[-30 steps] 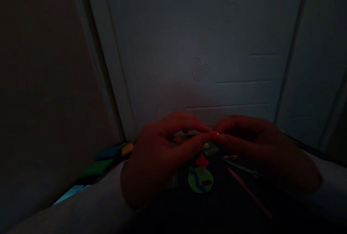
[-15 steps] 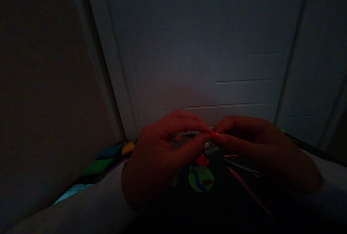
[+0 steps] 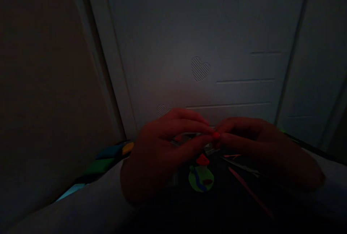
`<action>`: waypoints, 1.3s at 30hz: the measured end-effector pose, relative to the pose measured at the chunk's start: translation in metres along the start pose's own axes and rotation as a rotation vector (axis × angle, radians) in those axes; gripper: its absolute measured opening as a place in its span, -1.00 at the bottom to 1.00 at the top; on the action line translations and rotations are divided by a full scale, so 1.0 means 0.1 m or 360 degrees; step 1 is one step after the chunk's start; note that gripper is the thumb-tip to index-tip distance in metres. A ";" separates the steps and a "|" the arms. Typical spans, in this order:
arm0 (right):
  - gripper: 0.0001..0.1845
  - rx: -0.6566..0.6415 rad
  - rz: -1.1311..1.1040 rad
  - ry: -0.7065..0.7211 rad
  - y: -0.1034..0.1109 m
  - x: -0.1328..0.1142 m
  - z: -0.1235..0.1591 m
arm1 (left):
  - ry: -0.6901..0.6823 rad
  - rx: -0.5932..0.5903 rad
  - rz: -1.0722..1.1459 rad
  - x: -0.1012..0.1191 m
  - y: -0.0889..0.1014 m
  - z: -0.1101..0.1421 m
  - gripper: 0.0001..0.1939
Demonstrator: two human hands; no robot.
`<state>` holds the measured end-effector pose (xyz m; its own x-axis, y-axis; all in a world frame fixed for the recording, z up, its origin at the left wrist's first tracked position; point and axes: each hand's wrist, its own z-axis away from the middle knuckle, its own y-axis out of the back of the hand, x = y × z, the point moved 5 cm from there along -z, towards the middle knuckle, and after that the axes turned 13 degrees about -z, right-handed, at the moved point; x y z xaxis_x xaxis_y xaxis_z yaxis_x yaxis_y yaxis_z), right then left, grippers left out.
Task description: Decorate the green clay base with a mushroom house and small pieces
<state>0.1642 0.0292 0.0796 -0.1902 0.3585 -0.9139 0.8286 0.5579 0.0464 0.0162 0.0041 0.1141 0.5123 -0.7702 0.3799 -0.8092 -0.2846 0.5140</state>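
Note:
The scene is very dark. My left hand (image 3: 162, 154) and my right hand (image 3: 260, 151) meet fingertip to fingertip at the centre. Both pinch a tiny red piece of clay (image 3: 215, 135) between thumbs and forefingers. Below the hands, on a dark surface, lies a green clay shape (image 3: 201, 179) with a blue stripe, a small dark red patch and a red cap (image 3: 202, 159) on top. A thin pink stick tool (image 3: 245, 187) lies to its right, under my right hand.
Blue, yellow and green clay blocks (image 3: 112, 158) lie at the left beside my left forearm. A pale panel with striped heart marks (image 3: 200, 68) stands upright just behind the hands. A plain wall fills the left side.
The hands hold almost the same place. The fingertips shifted slightly while pinching the red piece; the view moved a little.

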 end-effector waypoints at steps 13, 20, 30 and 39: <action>-0.80 0.0024 0.0002 0.0009 0.00 -0.02 0.01 | 0.0094 -0.0062 0.0123 -0.07 -0.04 -0.02 -0.94; -0.86 -0.0001 -0.0085 -0.0037 -0.02 -0.02 0.02 | 0.0018 -0.0101 0.0081 -0.05 -0.05 -0.01 -0.88; -0.85 -0.0040 -0.0062 -0.0023 -0.03 -0.02 0.01 | 0.0037 -0.0149 0.0182 -0.08 -0.07 -0.02 -0.88; -0.79 0.0189 0.1298 0.1231 -0.03 -0.35 0.23 | 0.0355 -0.0329 0.0479 -0.20 -0.15 -0.01 -0.91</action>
<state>0.1802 -0.0022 0.1025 0.1894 0.9731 -0.1312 0.8915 -0.1144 0.4384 0.0182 0.0240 0.0998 0.3301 -0.6524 0.6822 -0.8691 0.0720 0.4894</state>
